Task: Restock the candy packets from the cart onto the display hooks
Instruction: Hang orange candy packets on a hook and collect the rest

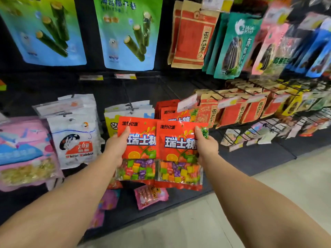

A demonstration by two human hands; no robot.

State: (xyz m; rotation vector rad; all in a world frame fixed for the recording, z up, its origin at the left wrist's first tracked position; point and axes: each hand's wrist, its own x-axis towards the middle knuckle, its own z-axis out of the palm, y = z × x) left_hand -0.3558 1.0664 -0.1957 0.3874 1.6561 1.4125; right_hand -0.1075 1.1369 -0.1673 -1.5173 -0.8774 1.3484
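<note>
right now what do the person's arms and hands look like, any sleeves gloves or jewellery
Both forearms are bare right up to the bottom edge of the picture, with no sleeve in view. The left hand and the right hand wear no gloves. No watch, bracelet or ring shows on the parts that can be seen.

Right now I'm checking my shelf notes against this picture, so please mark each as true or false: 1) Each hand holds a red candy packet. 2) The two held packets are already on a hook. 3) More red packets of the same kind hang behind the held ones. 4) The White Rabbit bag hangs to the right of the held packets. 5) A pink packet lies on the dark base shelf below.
1) True: the left hand grips the left red packet and the right hand grips the right red packet.
2) False: both are held in front of the display.
3) True: hanging red packets.
4) False: the White Rabbit bag hangs to their left.
5) True: pink packet.
</note>
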